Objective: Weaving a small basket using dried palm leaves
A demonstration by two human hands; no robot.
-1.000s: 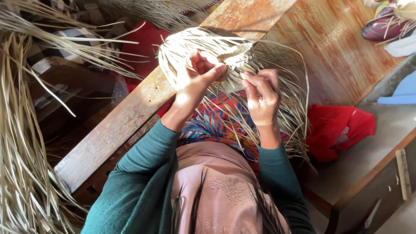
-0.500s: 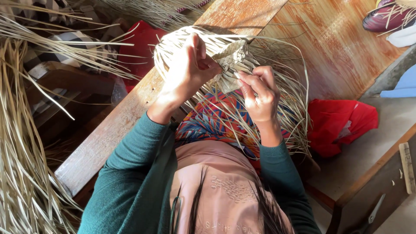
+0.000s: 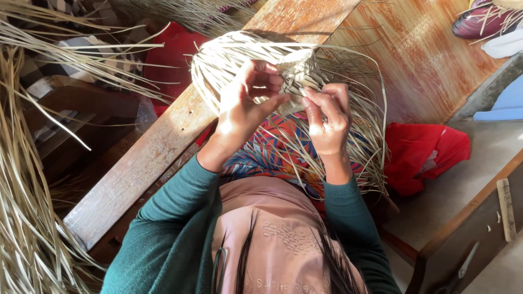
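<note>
Left hand [image 3: 245,103] lowered, both pinching strips of half-woven basket [image 3: 294,65], right hand [image 3: 327,117] alongside

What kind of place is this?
Probably a home or small craft workspace for hand weaving. Both hands, left hand and right hand, work a half-woven basket of pale strips, loose strips are piled at the left, and a wooden bench runs beneath.

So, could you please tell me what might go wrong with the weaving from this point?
The left hand and right hand pinch thin strips at the woven piece; a slip might loosen that corner. The many loose strips trailing over the lap could tangle or kink. Strong sunlight on the hands may hide which strip goes next.
</note>
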